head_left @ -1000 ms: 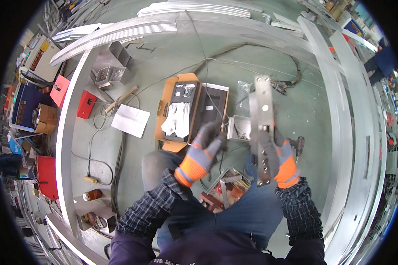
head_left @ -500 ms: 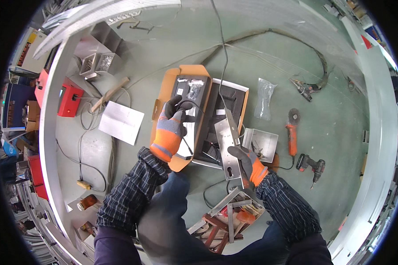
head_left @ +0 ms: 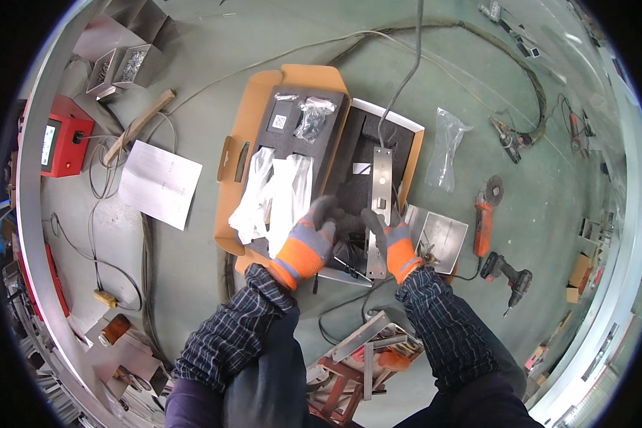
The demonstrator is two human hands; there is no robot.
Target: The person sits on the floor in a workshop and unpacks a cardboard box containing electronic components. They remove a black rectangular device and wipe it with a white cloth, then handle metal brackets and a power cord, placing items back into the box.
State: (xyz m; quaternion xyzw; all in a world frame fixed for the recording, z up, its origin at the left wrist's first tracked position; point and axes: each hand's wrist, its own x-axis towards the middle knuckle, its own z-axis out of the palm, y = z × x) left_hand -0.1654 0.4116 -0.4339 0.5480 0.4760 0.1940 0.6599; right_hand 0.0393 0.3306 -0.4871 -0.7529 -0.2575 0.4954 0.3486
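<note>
My right hand (head_left: 398, 246), in a grey and orange glove, is closed around a long metal mortise lock (head_left: 379, 246). Its narrow faceplate is turned up, over the dark foam of a white-edged box tray (head_left: 409, 169). Just left of it, my left hand (head_left: 307, 242) has bent fingers, partly blurred, by dark parts at the tray's lower end. A thin dark tip sticks out below that hand, but what it grips is hidden. Left of the tray lies an open cardboard box (head_left: 253, 107) holding dark foam, white-wrapped pieces (head_left: 290, 192) and a small bagged part (head_left: 312, 118).
To the right are a metal tray (head_left: 446, 239), an angle grinder (head_left: 484, 217), a cordless drill (head_left: 508, 277) and a clear plastic bag (head_left: 446, 151). A paper sheet (head_left: 159, 182) and a red machine (head_left: 64, 139) are left. A tool carrier (head_left: 367, 364) stands near my legs; a cable (head_left: 409, 71) crosses above.
My left hand has moved from over the cardboard box down and right, close to the right hand. The mortise lock has turned from its broad side to its narrow faceplate. My view has shifted.
</note>
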